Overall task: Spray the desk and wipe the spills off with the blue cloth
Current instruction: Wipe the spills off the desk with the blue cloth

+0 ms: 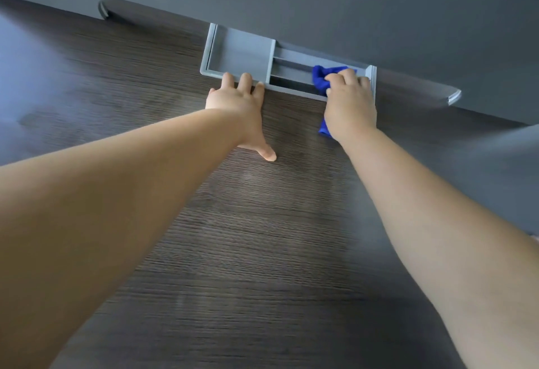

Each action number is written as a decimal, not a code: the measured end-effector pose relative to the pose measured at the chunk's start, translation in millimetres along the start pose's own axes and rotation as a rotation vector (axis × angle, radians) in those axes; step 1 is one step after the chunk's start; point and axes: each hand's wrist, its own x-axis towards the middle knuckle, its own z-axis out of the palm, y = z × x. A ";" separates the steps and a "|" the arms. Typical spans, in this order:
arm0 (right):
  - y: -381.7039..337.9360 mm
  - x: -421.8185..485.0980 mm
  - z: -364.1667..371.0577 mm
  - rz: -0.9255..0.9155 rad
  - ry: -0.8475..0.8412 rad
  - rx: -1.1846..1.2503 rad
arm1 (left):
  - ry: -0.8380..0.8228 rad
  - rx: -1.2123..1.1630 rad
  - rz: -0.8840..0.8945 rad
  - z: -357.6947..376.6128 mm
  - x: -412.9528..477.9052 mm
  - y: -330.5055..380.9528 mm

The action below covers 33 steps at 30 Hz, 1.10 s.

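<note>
Fingers of your right hand point(348, 103) are gripping the blue cloth point(322, 78) at the right end of the grey recessed tray point(242, 53), whose slots are running leftward toward your left hand point(239, 106), resting flat with straight fingers on its front rim.

No readable text, label, brand, number or sign in view. Blue cloth point(320, 77): plain, no tag or print visible. Grey tray point(242, 53): plain plastic, no markings. Surface point(262, 223): wood grain only, no lettering. Frame is motion-blurred, so any fine print can't be made out.
</note>
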 end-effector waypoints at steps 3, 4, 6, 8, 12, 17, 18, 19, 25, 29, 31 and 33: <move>-11.2 -2.5 3.7 0.061 0.011 0.019 | 0.006 0.002 0.002 0.1 -0.4 0.1; -18.7 -4.3 5.3 0.058 0.023 0.015 | 0.005 0.003 0.002 0.1 0.0 0.5; -33.6 -6.0 7.1 0.023 0.041 0.015 | 0.004 0.004 0.000 0.2 0.8 1.0; -47.8 -4.2 6.8 -0.013 0.027 0.021 | 0.004 0.004 0.002 -0.1 1.4 1.1; -73.1 5.0 4.8 -0.041 -0.010 0.036 | 0.004 0.006 -0.002 0.2 2.0 2.3; -53.4 -1.1 9.5 -0.170 0.049 0.055 | -0.008 0.021 -0.006 -1.3 2.9 3.3; -46.4 -3.1 9.8 -0.208 0.056 0.044 | -0.012 0.024 -0.008 -1.7 3.6 3.2; -38.5 -4.7 9.6 -0.222 0.056 0.035 | -0.018 0.024 -0.009 -2.0 3.2 3.5; -17.7 -11.7 11.8 0.059 0.096 0.064 | -0.025 0.014 -0.005 -1.5 3.0 3.0; -71.2 -3.4 13.9 0.089 0.098 0.106 | -0.020 0.002 0.002 -0.7 4.7 3.5; -90.4 -0.8 16.2 0.070 0.072 0.130 | -0.014 -0.023 0.001 0.7 5.0 2.6; -86.6 -2.8 17.8 0.021 0.063 0.131 | -0.014 -0.024 -0.003 1.6 5.0 1.1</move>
